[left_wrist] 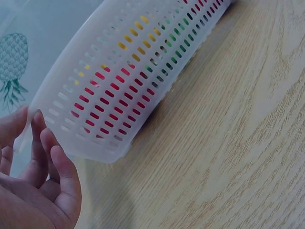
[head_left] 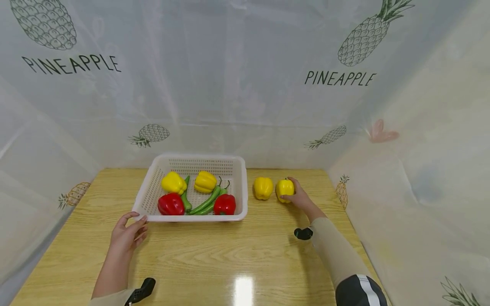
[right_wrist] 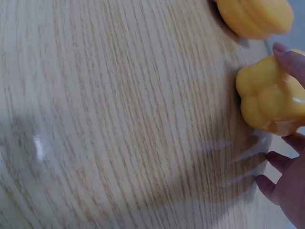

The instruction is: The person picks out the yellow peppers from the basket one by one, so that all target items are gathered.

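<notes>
Beyond the wooden table's (head_left: 214,259) far edge, I see creased, whitish sheeting (head_left: 214,85) printed with pineapples, more of it closing in the left and right sides. The pale grain is glossy, with a patch of glare toward the near edge.

From the left, I have the left hand (head_left: 127,233) at the near left corner of a white plastic basket (head_left: 191,218), thumb and forefinger pinching its rim. Slotted walls surround smooth, shiny vegetables: a blocky yellow pepper (head_left: 174,183) behind a red pepper (head_left: 170,204), a tapering green pepper (head_left: 185,198), another yellow pepper (head_left: 205,182), two slender green chilies (head_left: 206,204), and a rounded red pepper (head_left: 224,205) by the near right corner.

Just past the basket's right edge, a lobed loose yellow pepper (head_left: 263,188) sits on the wood. Next, toward the table's far right corner, I have the right hand (head_left: 300,198) holding the outermost yellow pepper (head_left: 284,189); it lies left of the palm, between thumb and fingers. Whether it is lifted, I cannot tell.
</notes>
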The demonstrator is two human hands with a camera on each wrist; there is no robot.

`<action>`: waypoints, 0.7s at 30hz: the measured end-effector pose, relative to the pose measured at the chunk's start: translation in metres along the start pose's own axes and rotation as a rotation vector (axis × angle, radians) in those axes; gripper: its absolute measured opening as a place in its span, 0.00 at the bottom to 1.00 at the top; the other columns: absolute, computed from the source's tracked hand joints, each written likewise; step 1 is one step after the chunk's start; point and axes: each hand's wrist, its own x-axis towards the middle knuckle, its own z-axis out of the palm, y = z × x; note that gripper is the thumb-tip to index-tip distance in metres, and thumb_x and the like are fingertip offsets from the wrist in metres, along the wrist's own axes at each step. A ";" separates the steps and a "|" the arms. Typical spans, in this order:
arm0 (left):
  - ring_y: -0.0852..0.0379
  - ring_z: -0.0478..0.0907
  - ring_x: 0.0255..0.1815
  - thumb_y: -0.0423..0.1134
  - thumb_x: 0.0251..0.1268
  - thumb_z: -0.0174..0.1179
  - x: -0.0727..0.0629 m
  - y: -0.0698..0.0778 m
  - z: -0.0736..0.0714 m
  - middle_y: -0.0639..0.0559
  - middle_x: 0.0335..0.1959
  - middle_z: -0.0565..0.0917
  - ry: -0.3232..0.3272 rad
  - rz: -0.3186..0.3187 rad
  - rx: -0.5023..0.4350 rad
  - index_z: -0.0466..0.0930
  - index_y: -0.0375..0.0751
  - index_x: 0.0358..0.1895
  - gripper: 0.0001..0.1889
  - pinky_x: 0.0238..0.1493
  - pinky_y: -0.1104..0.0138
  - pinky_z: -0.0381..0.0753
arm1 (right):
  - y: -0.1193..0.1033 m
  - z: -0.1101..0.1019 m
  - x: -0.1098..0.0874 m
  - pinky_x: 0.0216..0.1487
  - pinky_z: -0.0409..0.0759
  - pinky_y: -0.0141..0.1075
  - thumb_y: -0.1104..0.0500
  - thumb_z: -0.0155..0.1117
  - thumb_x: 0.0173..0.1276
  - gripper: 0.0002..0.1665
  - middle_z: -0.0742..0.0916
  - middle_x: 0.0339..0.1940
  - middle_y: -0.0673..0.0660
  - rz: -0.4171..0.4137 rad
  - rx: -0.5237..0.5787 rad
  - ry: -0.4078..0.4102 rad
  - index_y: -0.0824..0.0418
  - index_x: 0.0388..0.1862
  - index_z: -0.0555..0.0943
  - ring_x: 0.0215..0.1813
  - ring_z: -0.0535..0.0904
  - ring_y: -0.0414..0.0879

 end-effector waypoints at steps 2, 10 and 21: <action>0.62 0.80 0.27 0.39 0.65 0.65 -0.001 0.000 0.000 0.59 0.28 0.85 -0.001 0.007 -0.002 0.69 0.58 0.47 0.15 0.35 0.69 0.82 | -0.001 0.000 0.000 0.69 0.57 0.59 0.57 0.69 0.66 0.53 0.58 0.74 0.70 0.001 -0.002 -0.004 0.53 0.78 0.45 0.70 0.60 0.66; 0.61 0.80 0.26 0.38 0.65 0.65 -0.002 0.000 0.002 0.58 0.27 0.85 0.015 0.027 -0.022 0.71 0.59 0.45 0.13 0.34 0.69 0.82 | -0.001 0.001 0.001 0.69 0.58 0.59 0.57 0.69 0.66 0.53 0.58 0.74 0.70 0.000 0.005 0.002 0.53 0.78 0.44 0.70 0.60 0.66; 0.61 0.80 0.26 0.39 0.65 0.65 -0.001 0.000 0.001 0.59 0.27 0.85 0.012 0.024 -0.015 0.71 0.58 0.46 0.14 0.34 0.69 0.82 | 0.001 0.002 0.001 0.67 0.61 0.59 0.58 0.69 0.66 0.54 0.60 0.73 0.71 -0.012 0.018 0.001 0.53 0.79 0.43 0.68 0.62 0.67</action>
